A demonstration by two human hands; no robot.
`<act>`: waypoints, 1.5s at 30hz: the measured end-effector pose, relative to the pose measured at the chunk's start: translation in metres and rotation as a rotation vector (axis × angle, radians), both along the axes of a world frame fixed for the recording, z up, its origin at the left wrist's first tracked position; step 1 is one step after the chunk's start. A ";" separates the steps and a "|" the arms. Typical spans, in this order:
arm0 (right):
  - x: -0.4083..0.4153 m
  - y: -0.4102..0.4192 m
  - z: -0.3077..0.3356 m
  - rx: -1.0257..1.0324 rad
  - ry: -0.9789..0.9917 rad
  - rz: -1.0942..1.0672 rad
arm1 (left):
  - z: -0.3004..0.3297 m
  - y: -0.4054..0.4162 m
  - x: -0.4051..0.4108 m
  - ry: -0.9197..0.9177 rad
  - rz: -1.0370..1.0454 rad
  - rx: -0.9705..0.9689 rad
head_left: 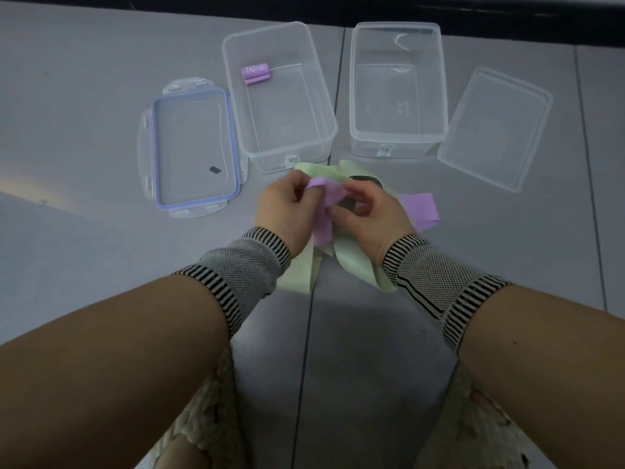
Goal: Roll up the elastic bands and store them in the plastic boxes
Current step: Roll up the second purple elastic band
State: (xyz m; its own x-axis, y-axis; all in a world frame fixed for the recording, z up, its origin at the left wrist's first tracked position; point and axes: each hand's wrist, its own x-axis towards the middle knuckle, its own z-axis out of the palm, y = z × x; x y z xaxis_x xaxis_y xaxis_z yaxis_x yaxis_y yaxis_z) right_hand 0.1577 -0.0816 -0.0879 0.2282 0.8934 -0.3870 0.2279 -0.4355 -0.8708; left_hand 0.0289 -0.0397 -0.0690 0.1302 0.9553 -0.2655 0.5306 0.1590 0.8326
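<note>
Fingers (313, 189) of both hands pinching purple band (324, 194), green bands (351, 262) beneath

Dim, cool, bluish-grey light overall, with a pale warm streak across the table (50, 187) at the left edge and a soft shadow pooled on it below the hands. Faint glints on the rims of the clear plastic boxes (397, 28); no harsh glare. Slightly soft focus throughout, fingers (363, 201) a little smeared, forearms large and stretched at the lower corners by wide-angle distortion, table seams bowed.
</note>
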 end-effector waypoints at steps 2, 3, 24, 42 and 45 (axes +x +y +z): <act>-0.002 -0.001 -0.002 -0.008 0.069 -0.008 | 0.003 0.004 0.000 -0.090 0.102 -0.069; -0.003 -0.001 -0.002 -0.018 0.086 -0.006 | 0.004 0.005 0.000 -0.121 0.129 -0.096; 0.029 0.014 0.047 -0.122 0.562 -0.505 | 0.036 0.006 -0.006 -0.155 -0.086 -0.196; 0.040 -0.005 0.237 -0.079 0.330 -0.203 | 0.232 0.001 -0.010 -0.232 0.029 -0.171; 0.033 -0.022 0.272 -0.037 0.326 -0.198 | 0.266 -0.015 -0.015 -0.194 -0.038 -0.062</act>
